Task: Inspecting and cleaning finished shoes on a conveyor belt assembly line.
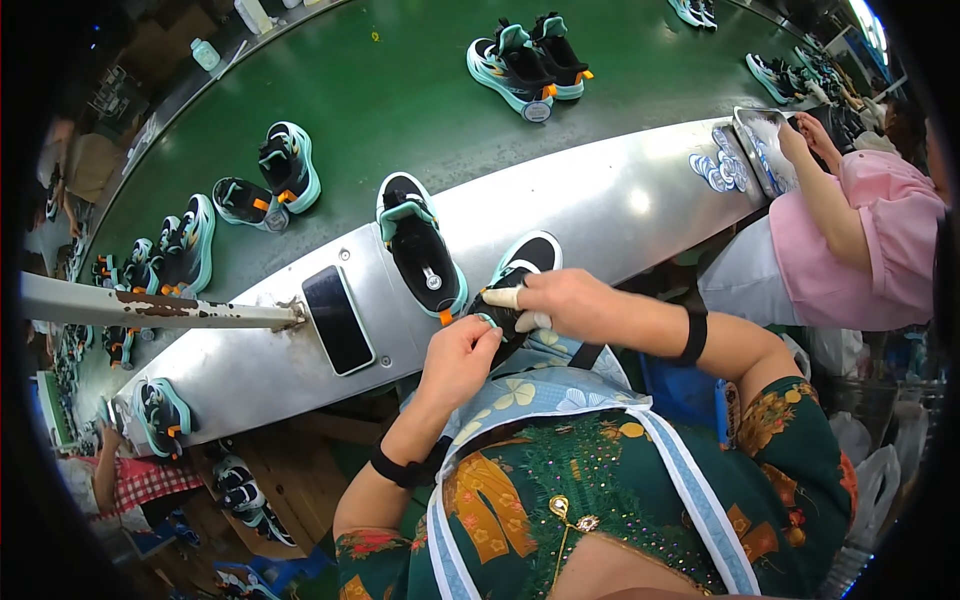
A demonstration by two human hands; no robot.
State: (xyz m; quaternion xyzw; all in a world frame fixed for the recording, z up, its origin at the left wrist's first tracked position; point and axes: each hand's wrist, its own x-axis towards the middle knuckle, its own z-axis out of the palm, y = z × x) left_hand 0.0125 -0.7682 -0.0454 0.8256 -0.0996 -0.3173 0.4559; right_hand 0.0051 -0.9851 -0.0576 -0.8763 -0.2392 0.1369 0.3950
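Note:
A black sneaker with a white toe and teal trim (535, 255) is held in front of my apron, its toe pointing away over the metal ledge. My left hand (458, 362) is closed, pinching the shoe's near end around its collar. My right hand (570, 303), with pale covers on some fingers, is closed at the shoe's upper; the exact part in its fingers is hidden. Just left of it, a matching sneaker (418, 245) rests on the ledge, with an orange heel tab and a round sticker inside.
A phone (338, 320) lies on the metal ledge (570, 185), near a rusty white bar (160, 308). Pairs of sneakers (520, 62) stand on the green conveyor (390, 90). At right, a co-worker in pink (875, 220) handles a metal tray (770, 150) beside round blue-and-white tags (718, 172).

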